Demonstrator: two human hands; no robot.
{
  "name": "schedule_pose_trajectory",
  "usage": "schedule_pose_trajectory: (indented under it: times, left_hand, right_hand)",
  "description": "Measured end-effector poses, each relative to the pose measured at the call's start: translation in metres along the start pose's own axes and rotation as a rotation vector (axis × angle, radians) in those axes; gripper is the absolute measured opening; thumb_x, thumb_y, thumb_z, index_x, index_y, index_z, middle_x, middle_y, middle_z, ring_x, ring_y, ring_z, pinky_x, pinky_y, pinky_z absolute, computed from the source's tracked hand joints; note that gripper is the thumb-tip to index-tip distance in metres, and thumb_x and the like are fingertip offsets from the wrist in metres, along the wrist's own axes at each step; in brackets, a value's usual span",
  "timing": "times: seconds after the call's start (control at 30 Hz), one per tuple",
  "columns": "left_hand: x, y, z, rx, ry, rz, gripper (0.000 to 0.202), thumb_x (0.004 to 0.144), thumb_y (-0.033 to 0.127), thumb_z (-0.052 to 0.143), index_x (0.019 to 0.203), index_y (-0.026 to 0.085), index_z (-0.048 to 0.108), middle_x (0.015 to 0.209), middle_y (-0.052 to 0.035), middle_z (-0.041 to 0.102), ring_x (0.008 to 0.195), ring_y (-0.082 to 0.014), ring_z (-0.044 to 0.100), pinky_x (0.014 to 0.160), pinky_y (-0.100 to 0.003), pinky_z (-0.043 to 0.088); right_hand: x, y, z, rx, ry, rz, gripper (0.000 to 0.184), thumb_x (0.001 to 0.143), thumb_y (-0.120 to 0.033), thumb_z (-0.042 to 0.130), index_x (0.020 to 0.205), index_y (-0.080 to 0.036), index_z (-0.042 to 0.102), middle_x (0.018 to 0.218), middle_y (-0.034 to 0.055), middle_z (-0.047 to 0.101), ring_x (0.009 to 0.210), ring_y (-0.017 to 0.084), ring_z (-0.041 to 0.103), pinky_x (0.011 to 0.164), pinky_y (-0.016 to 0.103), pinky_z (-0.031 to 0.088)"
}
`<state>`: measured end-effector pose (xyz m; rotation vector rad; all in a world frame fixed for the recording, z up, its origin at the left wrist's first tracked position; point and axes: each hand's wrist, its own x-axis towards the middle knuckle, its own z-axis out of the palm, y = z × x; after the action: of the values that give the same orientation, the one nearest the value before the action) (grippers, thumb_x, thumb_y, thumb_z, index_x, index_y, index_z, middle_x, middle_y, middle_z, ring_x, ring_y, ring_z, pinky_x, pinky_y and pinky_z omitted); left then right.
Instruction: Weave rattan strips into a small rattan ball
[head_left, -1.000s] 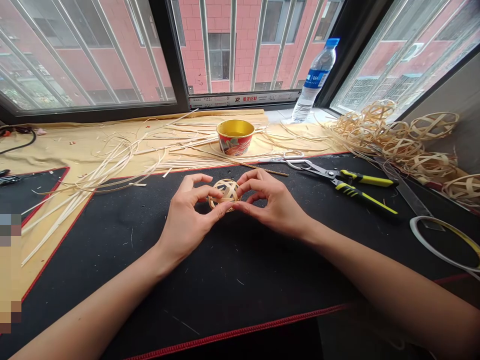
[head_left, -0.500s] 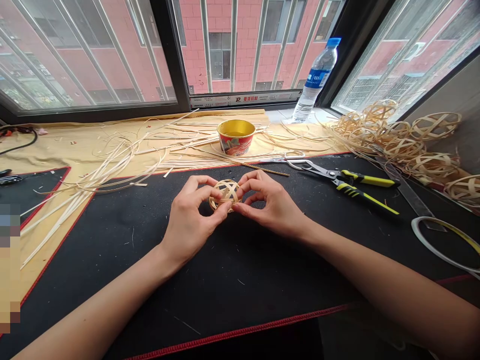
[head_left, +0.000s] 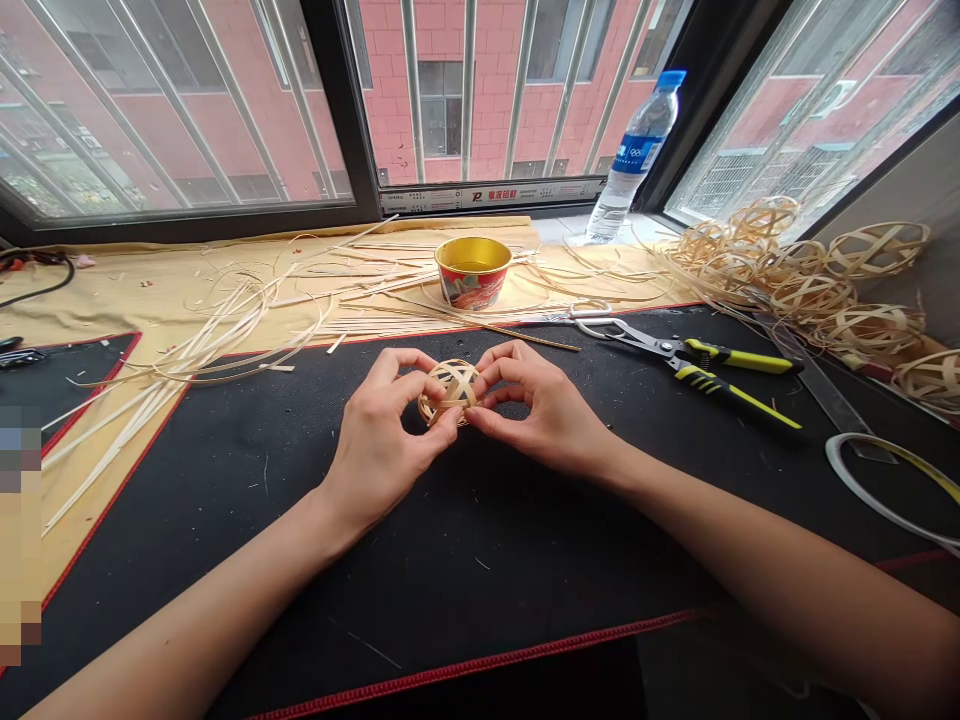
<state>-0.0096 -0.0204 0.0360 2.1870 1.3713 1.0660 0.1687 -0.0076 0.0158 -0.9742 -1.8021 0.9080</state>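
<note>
Left hand (head_left: 379, 430) curled, thumb and fingertips pinching one side of small open-weave bamboo ball (head_left: 450, 392); right hand (head_left: 544, 405) curled likewise, fingertips pressed on opposite side. Ball gripped between both hands, over black fabric desk mat (head_left: 480, 560) with red stitched edge. Ball made of flat, pale, glossy strips crossing, gaps between. Beyond hands: loose bamboo strips (head_left: 225, 320) on tan cloth, round paper bowl (head_left: 472, 273) with gold lining, yellow-handled snips (head_left: 697, 365), heap of woven balls (head_left: 817, 300).
</note>
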Motion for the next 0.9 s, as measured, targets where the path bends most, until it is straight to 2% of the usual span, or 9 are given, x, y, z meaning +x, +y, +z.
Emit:
schedule_pose_trajectory:
  times: [0.13,0.3,0.57,0.73,0.9]
  left_hand:
    - [-0.0004,-0.0017,0.0018,0.017,0.012,0.027,0.005,0.075,0.022,0.064,0.073,0.017,0.062,0.101,-0.0067,0.059,0.091,-0.0194,0.06,0.08,-0.032,0.049]
    - [-0.0023,-0.0052,0.0066,0.097,0.098,0.145,0.004,0.077,0.018,0.064,0.079,0.016,0.061,0.098,-0.0066,0.061,0.088,-0.0183,0.062,0.074,-0.029,0.05]
    - [-0.0034,-0.0081,0.0088,0.164,0.149,0.239,0.009,0.083,0.023,0.063,0.085,0.015,0.063,0.099,-0.0088,0.065,0.093,-0.0173,0.064,0.08,-0.028,0.049]
    - [-0.0056,-0.0062,0.0099,0.188,0.172,0.236,0.01,0.082,0.024,0.064,0.081,0.014,0.065,0.097,-0.0101,0.067,0.091,-0.0181,0.065,0.081,-0.028,0.049]
    - [-0.0062,-0.0042,0.0089,0.161,0.184,0.177,0.011,0.081,0.026,0.066,0.076,0.016,0.068,0.095,-0.0073,0.067,0.086,-0.0167,0.066,0.078,-0.027,0.049]
  right_hand:
    - [0.0001,-0.0002,0.0005,0.006,0.0,-0.004,0.009,0.072,-0.018,0.067,0.079,-0.016,0.06,0.096,0.0064,0.049,0.087,0.014,0.055,0.071,0.028,0.059]
    - [0.0006,0.0002,0.0004,0.03,0.009,-0.007,0.009,0.073,-0.019,0.066,0.079,-0.016,0.059,0.095,0.006,0.049,0.084,0.014,0.055,0.069,0.028,0.059]
    - [-0.0005,0.0001,0.0007,0.0,0.078,-0.068,0.007,0.073,-0.016,0.067,0.075,-0.017,0.06,0.094,0.0063,0.05,0.087,0.015,0.056,0.066,0.026,0.059]
    - [-0.0026,0.0009,0.0045,-0.182,0.139,-0.185,0.007,0.075,-0.015,0.064,0.078,-0.017,0.058,0.096,0.0073,0.052,0.084,0.015,0.057,0.066,0.028,0.059]
    - [-0.0044,-0.0002,0.0046,-0.409,0.157,-0.326,0.002,0.08,-0.016,0.059,0.081,-0.015,0.057,0.097,0.0104,0.053,0.081,0.016,0.058,0.069,0.033,0.057]
